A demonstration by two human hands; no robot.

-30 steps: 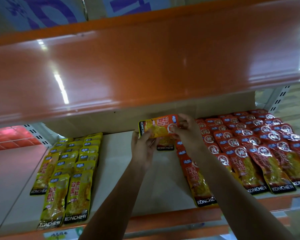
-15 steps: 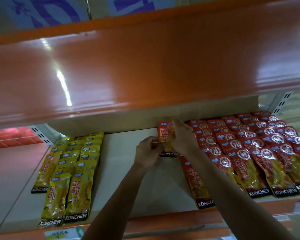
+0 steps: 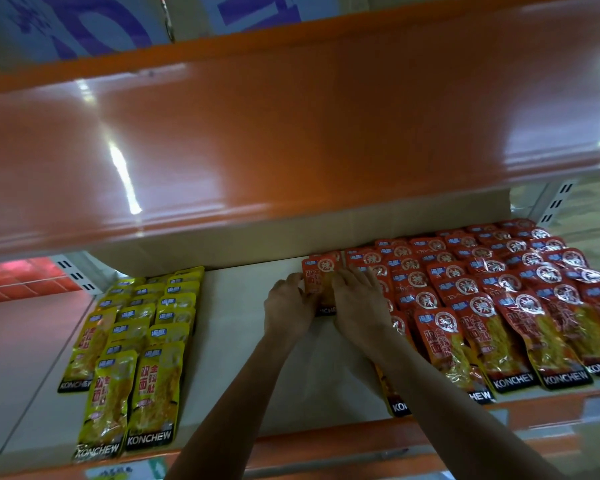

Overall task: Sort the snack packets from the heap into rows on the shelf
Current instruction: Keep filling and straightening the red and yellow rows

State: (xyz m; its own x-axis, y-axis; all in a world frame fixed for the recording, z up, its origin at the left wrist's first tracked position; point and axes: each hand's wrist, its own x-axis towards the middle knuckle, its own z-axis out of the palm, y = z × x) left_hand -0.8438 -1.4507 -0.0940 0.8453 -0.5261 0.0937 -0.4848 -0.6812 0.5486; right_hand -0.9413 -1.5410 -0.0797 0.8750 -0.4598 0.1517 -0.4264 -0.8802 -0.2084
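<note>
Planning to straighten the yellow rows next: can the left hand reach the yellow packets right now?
Probably yes: only bare shelf lies between the left hand and the yellow packets, though it holds a red packet.

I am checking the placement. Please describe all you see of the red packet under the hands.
The red packet is a glossy flat pouch: white round emblem at the far end, yellow characters, black strip at the near end. It lies on the pale shelf, at the left edge of the red rows. The left hand touches its left edge; the right hand covers its right side.
</note>
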